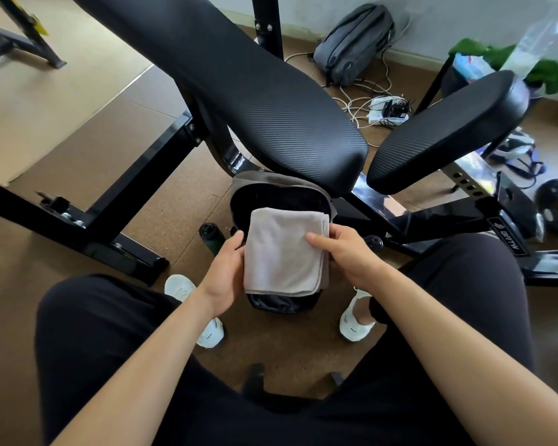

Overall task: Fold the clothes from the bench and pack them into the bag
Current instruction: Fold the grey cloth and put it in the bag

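Observation:
A folded light grey cloth (pixel 284 252) lies flat over the open mouth of a dark bag (pixel 271 194) that stands on the floor between my feet. My left hand (pixel 226 268) grips the cloth's left edge, thumb on top near its upper corner. My right hand (pixel 342 249) holds the right edge, thumb pressed on the top face and fingers curled under. The black padded bench (pixel 255 91) rises behind the bag, and no clothes lie on its visible pads.
A dark bottle (pixel 210 237) stands on the floor left of the bag. The bench's steel frame (pixel 110 226) crosses left and right. A grey backpack (pixel 354 43), cables and a power strip (pixel 387 114) lie by the far wall. A green cloth (pixel 548 75) sits at the far right.

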